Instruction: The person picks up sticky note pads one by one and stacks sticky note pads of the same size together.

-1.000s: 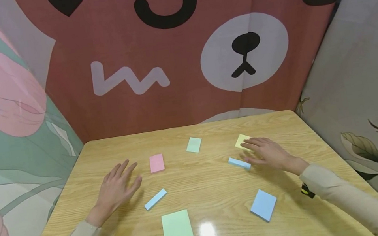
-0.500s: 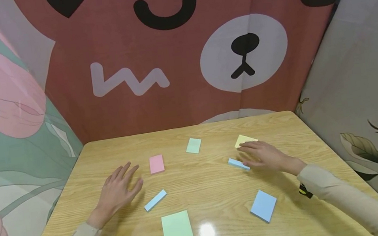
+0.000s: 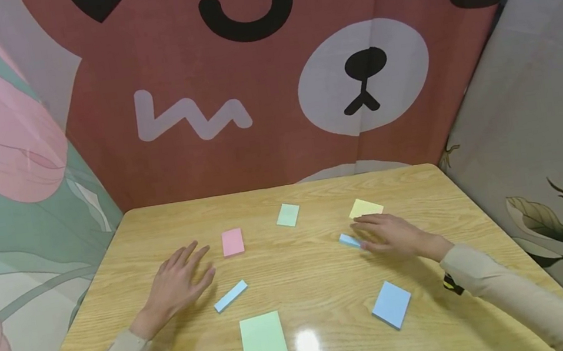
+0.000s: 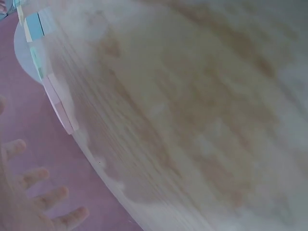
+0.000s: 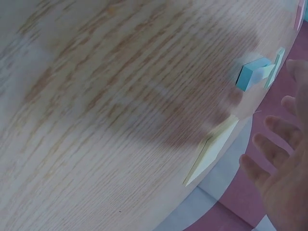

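A narrow light-blue pad of sticky notes (image 3: 350, 240) lies flat on the wooden table, right of centre, angled, partly hidden under fingers, near a yellow pad.

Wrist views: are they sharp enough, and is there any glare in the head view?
Left wrist view: the wooden table is smeared and hazy. Right wrist view: sharper grain, blurred toward the small blue pad. Head view: crisp, with a bright glare spot at the near edge.

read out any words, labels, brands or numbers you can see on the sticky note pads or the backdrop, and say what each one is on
None: no readable text in any view.
The sticky note pads, such as the narrow blue pad by the right hand and the pink pad near the left hand, are blank.
The bear backdrop carries only drawings.
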`<state>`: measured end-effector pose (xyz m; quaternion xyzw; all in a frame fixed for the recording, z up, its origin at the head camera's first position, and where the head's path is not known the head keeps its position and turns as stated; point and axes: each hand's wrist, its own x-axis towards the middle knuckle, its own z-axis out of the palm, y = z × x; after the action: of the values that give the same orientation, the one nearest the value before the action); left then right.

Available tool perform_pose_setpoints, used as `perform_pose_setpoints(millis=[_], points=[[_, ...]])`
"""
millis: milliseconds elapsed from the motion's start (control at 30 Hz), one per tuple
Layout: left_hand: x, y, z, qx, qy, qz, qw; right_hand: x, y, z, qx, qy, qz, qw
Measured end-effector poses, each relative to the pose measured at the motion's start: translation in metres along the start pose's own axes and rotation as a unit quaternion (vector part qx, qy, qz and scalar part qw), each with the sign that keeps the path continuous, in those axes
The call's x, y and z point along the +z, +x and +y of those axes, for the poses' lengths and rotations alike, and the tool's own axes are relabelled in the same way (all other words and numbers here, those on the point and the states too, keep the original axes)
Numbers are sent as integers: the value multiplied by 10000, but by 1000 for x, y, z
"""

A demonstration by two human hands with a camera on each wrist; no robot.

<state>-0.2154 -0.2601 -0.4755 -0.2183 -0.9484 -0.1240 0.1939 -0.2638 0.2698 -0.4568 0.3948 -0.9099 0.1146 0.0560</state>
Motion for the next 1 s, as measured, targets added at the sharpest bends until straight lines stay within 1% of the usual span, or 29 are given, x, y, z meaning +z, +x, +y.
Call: perform_pose_setpoints(millis=[167, 333, 600, 800, 900, 1000], points=[[0, 1, 1, -22, 37, -125, 9999, 2, 0, 0, -182, -65, 58, 9998], [0, 1, 1, -8, 61, -163, 9998, 3, 1, 1, -335, -127, 68, 9993], [0, 1, 1, 76, 34, -204, 9998, 3, 2, 3, -444, -111, -125, 9989], [-1, 0, 1, 248, -3, -168, 9996, 1, 3, 3, -508, -126, -315, 9981], [-2, 0, 2, 312, -5, -232, 9992, -1, 4, 1, -518, -79, -412, 9978], [-3, -1, 2, 350, -16, -300, 9989, -2, 5, 1, -587, -148, -482, 9970]])
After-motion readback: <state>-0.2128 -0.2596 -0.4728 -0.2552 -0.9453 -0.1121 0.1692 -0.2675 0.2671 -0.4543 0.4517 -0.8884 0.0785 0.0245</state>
